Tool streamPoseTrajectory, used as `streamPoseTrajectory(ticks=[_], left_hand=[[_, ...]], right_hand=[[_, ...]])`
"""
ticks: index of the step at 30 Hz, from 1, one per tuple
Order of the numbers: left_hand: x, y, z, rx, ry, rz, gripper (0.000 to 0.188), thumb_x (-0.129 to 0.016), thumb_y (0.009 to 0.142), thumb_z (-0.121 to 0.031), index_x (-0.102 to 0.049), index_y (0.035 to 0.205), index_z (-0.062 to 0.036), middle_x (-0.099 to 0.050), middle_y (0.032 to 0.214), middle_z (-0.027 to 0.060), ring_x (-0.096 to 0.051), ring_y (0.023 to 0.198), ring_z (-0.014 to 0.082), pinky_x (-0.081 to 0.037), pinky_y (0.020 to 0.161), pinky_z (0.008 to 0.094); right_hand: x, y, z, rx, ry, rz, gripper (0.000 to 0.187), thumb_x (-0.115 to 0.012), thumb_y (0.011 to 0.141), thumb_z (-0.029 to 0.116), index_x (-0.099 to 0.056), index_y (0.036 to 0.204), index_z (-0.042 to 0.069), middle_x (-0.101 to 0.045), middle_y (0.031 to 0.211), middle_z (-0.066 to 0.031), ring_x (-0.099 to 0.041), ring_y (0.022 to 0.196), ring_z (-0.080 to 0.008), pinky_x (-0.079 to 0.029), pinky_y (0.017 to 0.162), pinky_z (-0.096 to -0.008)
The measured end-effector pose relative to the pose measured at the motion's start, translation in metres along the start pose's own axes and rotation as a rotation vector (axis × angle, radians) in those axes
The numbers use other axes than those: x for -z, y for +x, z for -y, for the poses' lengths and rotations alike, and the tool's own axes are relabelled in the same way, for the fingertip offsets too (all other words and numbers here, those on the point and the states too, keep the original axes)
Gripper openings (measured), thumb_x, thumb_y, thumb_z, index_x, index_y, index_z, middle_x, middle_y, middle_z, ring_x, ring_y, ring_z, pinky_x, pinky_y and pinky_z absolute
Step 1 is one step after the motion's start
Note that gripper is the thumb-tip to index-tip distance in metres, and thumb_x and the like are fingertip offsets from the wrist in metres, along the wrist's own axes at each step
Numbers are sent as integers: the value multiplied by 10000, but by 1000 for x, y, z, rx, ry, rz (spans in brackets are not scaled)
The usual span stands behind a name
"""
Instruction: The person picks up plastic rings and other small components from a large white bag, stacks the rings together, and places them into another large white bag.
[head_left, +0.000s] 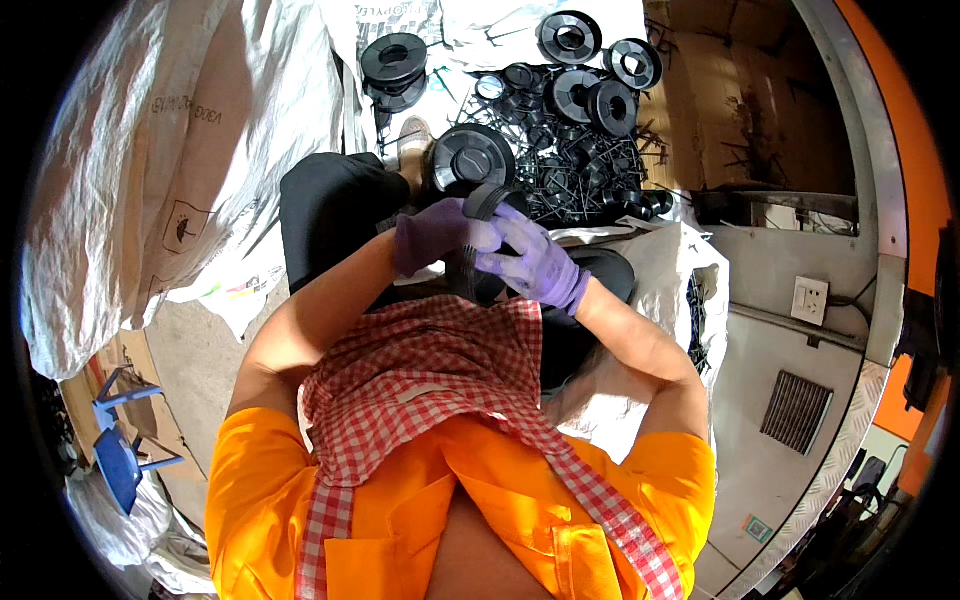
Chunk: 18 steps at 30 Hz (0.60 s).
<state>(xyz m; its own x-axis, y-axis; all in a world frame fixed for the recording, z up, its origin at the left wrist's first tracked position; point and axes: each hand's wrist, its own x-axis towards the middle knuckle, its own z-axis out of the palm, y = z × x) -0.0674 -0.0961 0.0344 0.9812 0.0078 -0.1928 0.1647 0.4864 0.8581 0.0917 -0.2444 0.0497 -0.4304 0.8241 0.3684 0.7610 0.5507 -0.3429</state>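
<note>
Both hands, in purple gloves, meet above my lap around a black round plastic spool (470, 276). My left hand (436, 236) grips it from the left, fingers closed. From the right, my right hand (538, 258) has its fingers wrapped over it. The spool is tilted, its ribbed edge showing above and below the gloves; the gloves hide its middle. Just beyond the hands lies a larger black disc (471, 160). A heap of black plastic pieces (575, 165), thin sticks and small rings among them, spreads at the far right of my hands.
More black spools (394, 60) stand at the back, others (634, 63) rest on the heap. White woven sacks (190, 130) hang at the left, another (685, 250) stands by my right knee. A grey machine panel (760, 350) with a socket (809, 300) borders the right. A blue stool (118, 470) is lower left.
</note>
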Motion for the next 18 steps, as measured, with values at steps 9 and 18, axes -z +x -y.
streamPoseTrajectory(ticks=[9, 18], left_hand=[[-40, -2, 23, -305, 701, -377, 885, -758, 735, -151, -225, 1426, -5, -624, 1073, 155, -639, 953, 219, -513, 798, 316], [-33, 3, 31, -326, 424, -409, 872, -782, 709, -176, -275, 1400, -15, -615, 1108, 184, -640, 970, 264, -503, 843, 350]], right_hand=[[-27, 8, 2, -1332, 1634, -479, 599, -557, 908, 430, -350, 1336, 66, -572, 1029, -87, -587, 944, -204, -478, 874, -275], [0, 11, 9, -1376, 1570, -386, 497, -515, 922, 453, -465, 1271, 102, -626, 902, -107, -630, 616, -202, -525, 508, -285]])
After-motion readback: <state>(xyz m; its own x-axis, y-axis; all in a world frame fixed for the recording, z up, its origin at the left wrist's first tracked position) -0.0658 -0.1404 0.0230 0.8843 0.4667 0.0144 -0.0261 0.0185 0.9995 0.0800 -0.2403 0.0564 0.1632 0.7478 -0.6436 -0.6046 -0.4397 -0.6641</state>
